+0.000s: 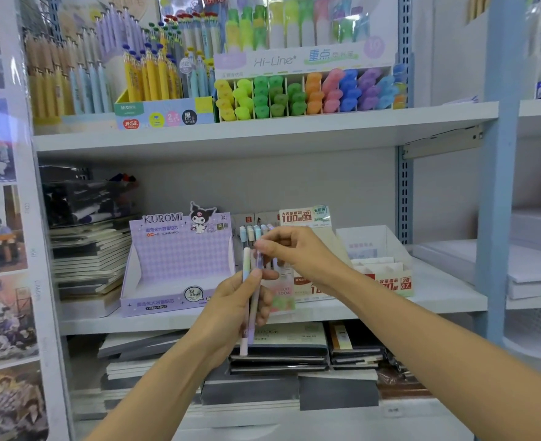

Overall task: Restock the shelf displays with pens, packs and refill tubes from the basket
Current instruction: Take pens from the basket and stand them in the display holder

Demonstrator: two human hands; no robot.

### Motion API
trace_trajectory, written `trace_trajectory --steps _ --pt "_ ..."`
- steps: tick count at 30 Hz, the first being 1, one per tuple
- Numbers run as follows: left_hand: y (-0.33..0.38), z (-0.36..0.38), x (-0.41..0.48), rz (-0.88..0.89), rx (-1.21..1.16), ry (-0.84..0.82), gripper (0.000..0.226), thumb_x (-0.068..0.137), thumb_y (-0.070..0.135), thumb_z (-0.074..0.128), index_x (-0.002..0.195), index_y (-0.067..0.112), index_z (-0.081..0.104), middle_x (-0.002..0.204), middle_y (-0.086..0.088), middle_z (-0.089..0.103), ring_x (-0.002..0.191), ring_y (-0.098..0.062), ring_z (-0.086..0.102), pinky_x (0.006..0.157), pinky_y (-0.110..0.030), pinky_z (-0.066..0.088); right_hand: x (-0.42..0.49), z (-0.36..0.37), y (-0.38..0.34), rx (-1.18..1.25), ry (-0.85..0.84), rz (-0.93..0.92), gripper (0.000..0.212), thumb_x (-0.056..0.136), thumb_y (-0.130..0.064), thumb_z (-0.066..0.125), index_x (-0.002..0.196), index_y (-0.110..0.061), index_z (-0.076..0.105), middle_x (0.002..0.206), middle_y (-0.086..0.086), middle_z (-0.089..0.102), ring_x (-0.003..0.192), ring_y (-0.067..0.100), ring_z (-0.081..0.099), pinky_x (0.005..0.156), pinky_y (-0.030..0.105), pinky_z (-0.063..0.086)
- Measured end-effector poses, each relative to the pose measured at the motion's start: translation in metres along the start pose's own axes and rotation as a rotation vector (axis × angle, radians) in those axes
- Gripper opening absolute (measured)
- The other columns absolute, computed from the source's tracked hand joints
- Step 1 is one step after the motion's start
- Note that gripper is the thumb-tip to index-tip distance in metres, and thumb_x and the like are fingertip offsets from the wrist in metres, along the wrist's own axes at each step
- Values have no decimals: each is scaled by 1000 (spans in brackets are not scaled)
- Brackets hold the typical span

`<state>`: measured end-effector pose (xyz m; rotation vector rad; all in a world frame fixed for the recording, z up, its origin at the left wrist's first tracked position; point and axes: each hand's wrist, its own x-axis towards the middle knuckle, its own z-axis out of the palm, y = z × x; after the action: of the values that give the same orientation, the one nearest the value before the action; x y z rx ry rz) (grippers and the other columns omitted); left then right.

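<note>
Center of frame, the left grip [234,308] is wrapped round a few pens [246,265] — long axis near vertical, tops up. The right grip [298,253] pinches one pen's top, just in front of the middle shelf [447,291].

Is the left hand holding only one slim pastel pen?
No, the left hand grips at least two slim pastel pens upright, and the right hand pinches the top of one.

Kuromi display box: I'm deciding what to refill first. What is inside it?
The Kuromi display box shows only its purple checkered inner panel; no refill tubes are visible. Its front lip hides the very bottom, and the left hand holding pens covers its right corner.
</note>
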<state>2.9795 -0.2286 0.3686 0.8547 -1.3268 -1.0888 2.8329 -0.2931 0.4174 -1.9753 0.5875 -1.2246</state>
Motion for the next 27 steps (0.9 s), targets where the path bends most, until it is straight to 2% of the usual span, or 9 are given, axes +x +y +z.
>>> trace_trajectory --steps 3,4,6,9,13,15,19,23,27 --pt "5 -3 -1 -41 -46 37 42 91 41 51 111 6 61 80 -15 72 58 -21 66 53 -28 57 7 -12 -9 43 129 -34 10 95 -18 57 95 -14 66 85 3 73 76 9 67 64 17 50" --pt "6 -6 -2 -69 -26 69 39 94 41 49 112 8 59 78 -14 71 52 -19 63 46 -25 53 10 -18 -13 73 202 -53 10 97 -17 55 95 -13 65 84 3 72 76 10 66 63 18 50" --pt "7 -12 -4 -119 74 120 35 100 41 45 114 12 58 64 -4 62 39 -11 45 35 -19 34 19 -30 -19 104 339 -104 10 98 -16 53 97 -11 62 83 3 71 76 10 66 62 19 51" --pt "9 -18 -4 -164 88 160 25 101 30 44 112 11 55 58 2 48 42 -9 33 39 -19 23 28 -39 -18 6 430 -133 9 98 -16 53 97 -12 61 85 4 71 75 8 68 62 16 50" --pt "13 -19 -5 -163 -66 161 17 98 17 35 99 8 49 61 -2 49 48 -12 38 43 -23 27 33 -29 0 -180 401 -123 7 97 -13 56 96 -12 62 88 6 72 73 5 68 60 11 48" --pt "11 -21 -7 -121 -26 147 19 101 15 34 98 6 51 61 -3 52 49 -13 43 44 -22 32 34 -23 9 -251 393 -123 7 96 -14 57 96 -12 63 88 5 72 76 8 68 62 12 48" --pt "6 -26 -9 -47 69 116 26 104 27 39 108 13 60 62 -1 55 54 -15 53 52 -27 48 34 -14 22 -365 341 -139 11 96 -15 57 100 -9 65 89 3 70 83 13 68 75 21 54" --pt "2 -32 -6 -63 80 99 23 104 28 41 114 20 60 60 3 45 52 -11 38 48 -25 33 37 -15 22 -434 267 -157 13 96 -16 56 102 -11 66 87 -2 69 82 9 68 79 22 54" --pt "0 -32 -4 -86 23 124 14 102 11 41 105 2 51 62 -1 49 53 -12 40 46 -23 34 42 -14 23 -444 240 -147 9 94 -16 60 101 -14 65 85 -4 70 82 8 68 82 26 55"
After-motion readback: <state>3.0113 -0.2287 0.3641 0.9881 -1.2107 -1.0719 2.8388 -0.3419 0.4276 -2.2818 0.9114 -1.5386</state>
